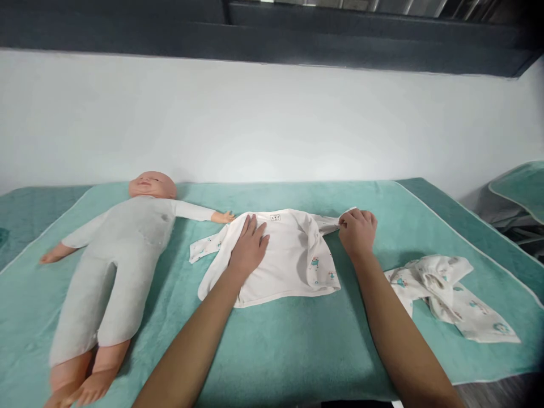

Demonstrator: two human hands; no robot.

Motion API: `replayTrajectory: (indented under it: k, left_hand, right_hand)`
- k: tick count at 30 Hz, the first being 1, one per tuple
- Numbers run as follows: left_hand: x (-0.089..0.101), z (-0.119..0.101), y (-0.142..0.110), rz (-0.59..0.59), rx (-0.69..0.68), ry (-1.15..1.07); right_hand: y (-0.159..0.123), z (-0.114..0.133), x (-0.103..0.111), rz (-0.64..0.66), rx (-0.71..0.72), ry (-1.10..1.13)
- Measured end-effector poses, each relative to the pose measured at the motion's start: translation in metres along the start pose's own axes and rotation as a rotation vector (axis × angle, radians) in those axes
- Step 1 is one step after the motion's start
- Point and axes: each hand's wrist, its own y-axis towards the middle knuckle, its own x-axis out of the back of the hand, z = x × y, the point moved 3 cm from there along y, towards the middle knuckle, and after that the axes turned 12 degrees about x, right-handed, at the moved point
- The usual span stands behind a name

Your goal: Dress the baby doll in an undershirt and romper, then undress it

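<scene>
Left hand (250,246) lies open, flat on the small shirt (284,260); right hand (358,231) pinches its sleeve (326,225). Steady pressure with gentle outward pull should limit creasing.

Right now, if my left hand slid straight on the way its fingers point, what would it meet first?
Your left hand, on the white shirt, would first reach that shirt's top edge, then cross green mat. The wall looks like the first real obstacle, though depth is unclear.
</scene>
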Motion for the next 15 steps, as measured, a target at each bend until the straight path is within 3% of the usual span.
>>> replayTrajectory:
  k: [3,9,15]
  left_hand:
    - [0.000,0.000,0.000,-0.006,0.003,-0.019]
    - [-0.002,0.001,-0.005,-0.006,0.037,-0.087]
    - [0.000,0.001,-0.006,0.032,0.058,-0.100]
  right_hand:
    - [-0.007,0.003,0.001,0.027,-0.072,0.007]
    - [-0.005,0.016,-0.010,0.001,-0.002,0.141]
    - [-0.008,-0.040,-0.023,-0.017,-0.492,0.288]
